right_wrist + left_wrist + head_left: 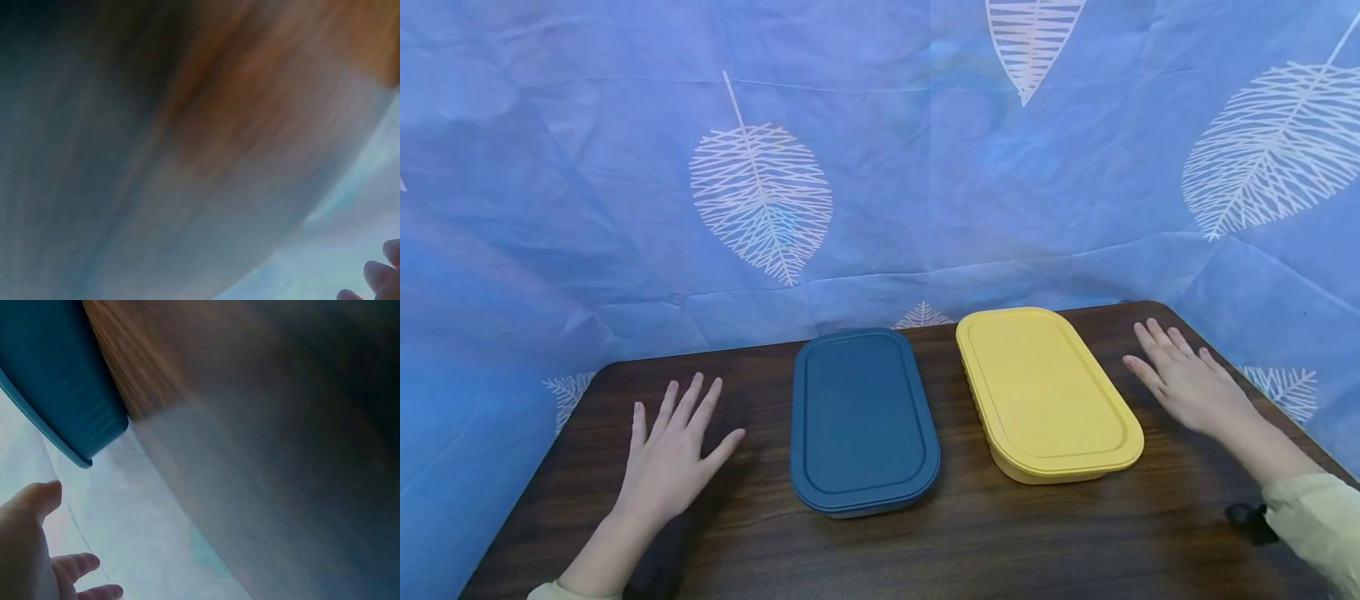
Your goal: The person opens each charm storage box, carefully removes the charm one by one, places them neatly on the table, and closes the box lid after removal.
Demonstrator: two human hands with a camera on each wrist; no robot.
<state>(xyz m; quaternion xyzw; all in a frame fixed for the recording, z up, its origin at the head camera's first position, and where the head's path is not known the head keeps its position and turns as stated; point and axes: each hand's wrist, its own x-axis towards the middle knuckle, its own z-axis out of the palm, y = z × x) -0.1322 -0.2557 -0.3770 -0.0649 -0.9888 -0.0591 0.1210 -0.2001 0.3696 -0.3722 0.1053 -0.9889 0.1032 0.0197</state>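
A dark blue lidded box (863,417) lies near the middle of the table, its long side running front to back. To its right is a yellow lidded box (1048,387), slightly slanted, with its lid on. My left hand (670,454) is spread, palm down, to the left of the blue box and apart from it. The left wrist view shows the blue box's side wall (62,369) beyond the thumb. On the far side of the yellow box, my right hand (1187,383) has its fingers extended and holds nothing. Only some fingertips (378,275) show in the right wrist view.
The dark wood-grain table (970,542) has rounded back corners. A blue cloth (910,192) with white leaf patterns hangs behind it and along both sides. A small black object (1253,523) sits at the right sleeve cuff.
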